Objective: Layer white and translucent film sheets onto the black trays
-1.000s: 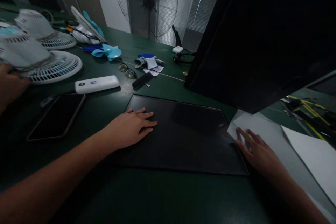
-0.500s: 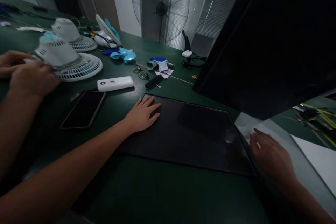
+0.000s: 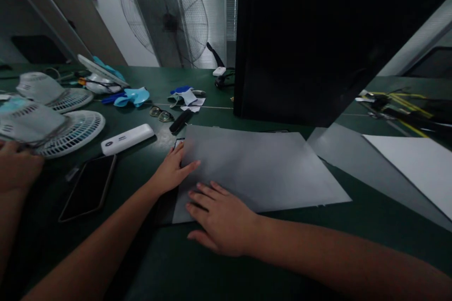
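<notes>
A grey translucent sheet [image 3: 261,164] lies over a flat black panel [image 3: 165,209], whose left edge shows beside it. My left hand [image 3: 173,169] is at the sheet's left edge, on the panel's corner, with its fingers apart. My right hand [image 3: 222,218] rests palm down on the sheet's lower left part, fingers spread, holding nothing. Most of the panel is hidden under the sheet.
A large black screen [image 3: 303,42] stands behind the sheet. More sheets, one white [image 3: 416,160], lie at the right. At left are a phone [image 3: 90,188], a white device [image 3: 127,139], glasses [image 3: 161,114], fan parts [image 3: 76,131] and another person's hand [image 3: 17,167].
A grey sheet now covers the black panel, which was bare before. My right hand has moved left from the sheets at the right onto it. The view has turned right.
</notes>
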`<state>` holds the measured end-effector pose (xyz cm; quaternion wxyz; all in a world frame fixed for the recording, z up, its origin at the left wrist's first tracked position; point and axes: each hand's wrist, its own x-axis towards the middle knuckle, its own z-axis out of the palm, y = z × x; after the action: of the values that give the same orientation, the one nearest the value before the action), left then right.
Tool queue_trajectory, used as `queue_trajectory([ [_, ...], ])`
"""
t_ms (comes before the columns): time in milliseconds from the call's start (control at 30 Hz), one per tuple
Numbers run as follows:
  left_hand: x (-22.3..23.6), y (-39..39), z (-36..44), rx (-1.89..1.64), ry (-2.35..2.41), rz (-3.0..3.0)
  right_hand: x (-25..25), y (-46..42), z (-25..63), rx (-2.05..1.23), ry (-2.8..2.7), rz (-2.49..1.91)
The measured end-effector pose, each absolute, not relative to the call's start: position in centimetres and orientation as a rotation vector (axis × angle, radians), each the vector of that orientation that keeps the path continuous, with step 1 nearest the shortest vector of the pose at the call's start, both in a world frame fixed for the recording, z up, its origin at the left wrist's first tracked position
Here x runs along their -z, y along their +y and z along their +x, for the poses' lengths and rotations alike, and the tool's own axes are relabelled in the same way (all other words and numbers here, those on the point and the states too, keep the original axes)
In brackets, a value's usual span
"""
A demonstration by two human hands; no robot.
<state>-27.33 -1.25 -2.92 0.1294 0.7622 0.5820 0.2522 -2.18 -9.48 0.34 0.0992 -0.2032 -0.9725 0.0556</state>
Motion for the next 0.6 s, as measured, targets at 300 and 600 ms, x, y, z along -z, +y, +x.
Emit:
queue_trajectory([
  [300,3.6,-0.7,-28.5,-0.810,1.805,2.000,-1.1,-5.9,8.2,-0.139,-2.801,-1.169],
  [600,2.4,-1.8,-27.6,-0.316,1.814,2.284,1.9,-2.8,23.4,-0.055,-2.476,-1.740],
])
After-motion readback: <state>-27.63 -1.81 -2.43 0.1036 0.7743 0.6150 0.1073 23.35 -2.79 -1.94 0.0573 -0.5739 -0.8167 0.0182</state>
